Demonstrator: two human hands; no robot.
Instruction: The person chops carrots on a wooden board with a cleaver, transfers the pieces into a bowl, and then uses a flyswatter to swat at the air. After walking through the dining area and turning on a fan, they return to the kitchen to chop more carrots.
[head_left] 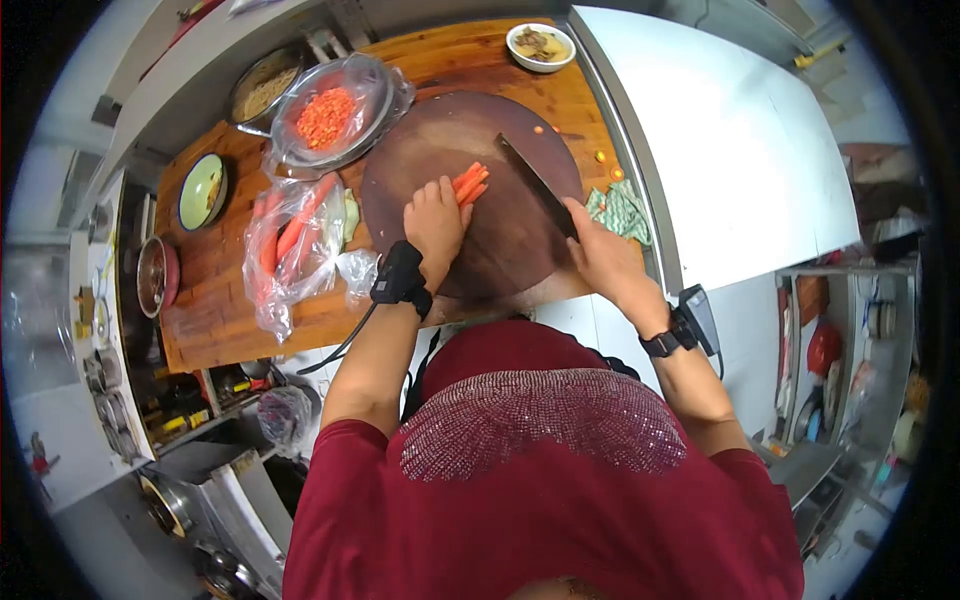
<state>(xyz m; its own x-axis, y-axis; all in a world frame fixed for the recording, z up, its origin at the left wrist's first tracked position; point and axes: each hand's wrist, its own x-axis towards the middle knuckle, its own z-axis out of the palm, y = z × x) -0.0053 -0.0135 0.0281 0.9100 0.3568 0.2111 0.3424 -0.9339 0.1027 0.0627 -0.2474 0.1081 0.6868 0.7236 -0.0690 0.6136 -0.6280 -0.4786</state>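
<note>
On the round dark cutting board (420,150), my left hand (436,222) presses down on a bundle of carrot sticks (470,185), its fingers closed over their near ends. The orange sticks poke out past the fingertips toward the upper right. My right hand (605,255) grips a cleaver (535,172) by its handle, which the fingers mostly hide. Its dark blade points up and to the left over the board, apart from the carrot sticks. Small carrot bits (539,129) lie near the board's upper right edge.
Left of the board are a plastic bag of whole carrots (290,245) and a plastic-lined bowl of diced carrot (385,100). A green bowl (203,190) stands farther left. A white bowl of food (541,66) is at the back; a green cloth (622,212) lies right, beside a white surface (720,150).
</note>
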